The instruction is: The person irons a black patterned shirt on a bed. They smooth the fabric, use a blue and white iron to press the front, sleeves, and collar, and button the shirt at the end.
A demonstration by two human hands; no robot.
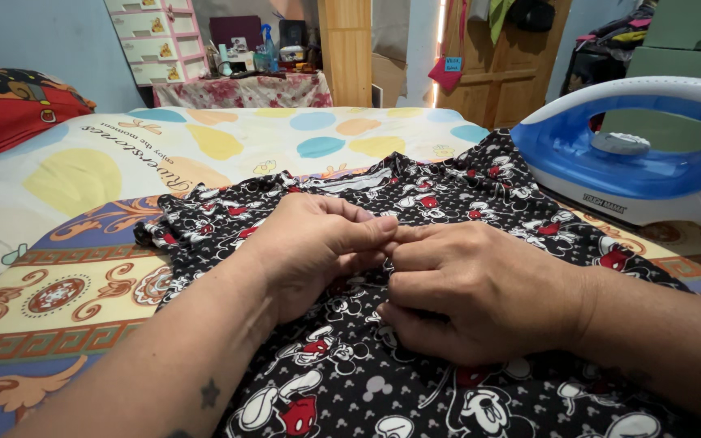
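One big bed point(83, 174) with coloured spots fills the back. One patterned cloth point(50, 300) lies over it, with gold and blue shapes. One black shirt point(448, 191) with cartoon mice lies spread on that cloth. One blue and white iron point(634, 154) stands just beside the shirt on the right. Two hands meet in the middle. The left hand point(314, 243) and the right hand point(472, 288) touch, both pinching a fold of the shirt tight between fingers.

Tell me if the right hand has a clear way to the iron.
Probably yes: the right hand is pinching the black patterned cloth, and only flat cloth lies between it and the blue and white iron on that side.
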